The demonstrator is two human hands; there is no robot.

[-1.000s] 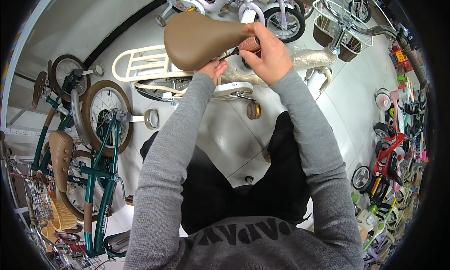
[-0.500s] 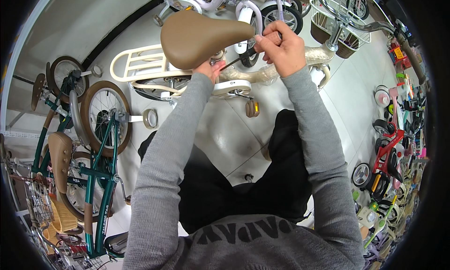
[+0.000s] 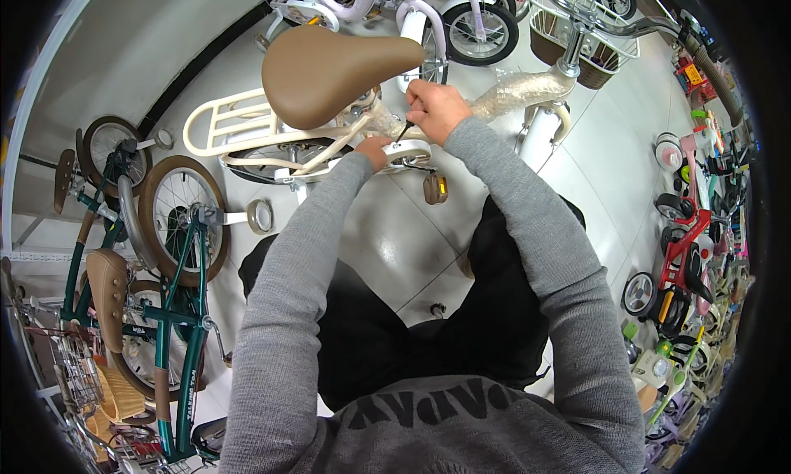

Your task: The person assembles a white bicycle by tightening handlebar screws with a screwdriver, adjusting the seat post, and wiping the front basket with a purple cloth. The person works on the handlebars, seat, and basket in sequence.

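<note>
A cream child's bicycle stands before me, with a brown saddle (image 3: 334, 70), a cream rear rack (image 3: 235, 116) and a frame tube wrapped in clear bubble film (image 3: 519, 95). My right hand (image 3: 441, 110) is closed round a screwdriver (image 3: 404, 132); its handle is hidden in my fist and its dark shaft slants down toward the white chain guard (image 3: 407, 151). Beside the shaft's tip, my left hand (image 3: 375, 151) rests at the guard with its fingers drawn together. Whatever they pinch is too small to make out. Below the guard hangs a brown pedal (image 3: 435, 188).
Green bicycles (image 3: 177, 326) with brown saddles line the left side. Pale lilac bicycles (image 3: 412, 13) stand beyond the cream one. On the right are a red ride-on (image 3: 682, 247) and many small toys. The handlebar (image 3: 634, 28) and white basket (image 3: 606, 62) reach out at upper right.
My right hand has come down and left with the screwdriver, from beside the saddle's nose to the chain guard. My left hand has shifted lower, out from under the saddle. The view has moved slightly.
</note>
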